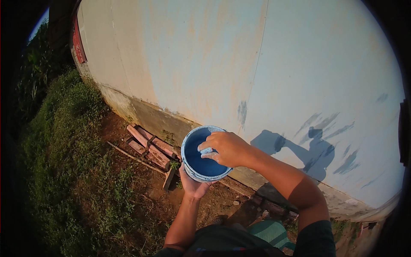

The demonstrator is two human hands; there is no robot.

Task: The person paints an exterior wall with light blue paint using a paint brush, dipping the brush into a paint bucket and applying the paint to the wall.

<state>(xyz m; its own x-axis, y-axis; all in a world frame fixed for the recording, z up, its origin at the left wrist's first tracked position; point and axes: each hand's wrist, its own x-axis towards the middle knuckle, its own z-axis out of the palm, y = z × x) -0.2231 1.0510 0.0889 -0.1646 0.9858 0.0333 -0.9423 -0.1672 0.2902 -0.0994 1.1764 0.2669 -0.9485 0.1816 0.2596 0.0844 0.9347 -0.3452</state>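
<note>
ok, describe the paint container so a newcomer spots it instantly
Start at the big pale wall and drop to its base. There the left hand cups a round bucket from below while the right hand reaches into it. It is the only round thing, blue inside, unlike the reddish planks beside it.

The left hand (193,185) is seen just below the centre of the frame, palm turned upward with fingers spread in a cupping hold; its bare forearm rises from the lower edge. The right hand (227,148) is held above it at centre, fingers curled downward, its forearm bent in from the lower right.
</note>
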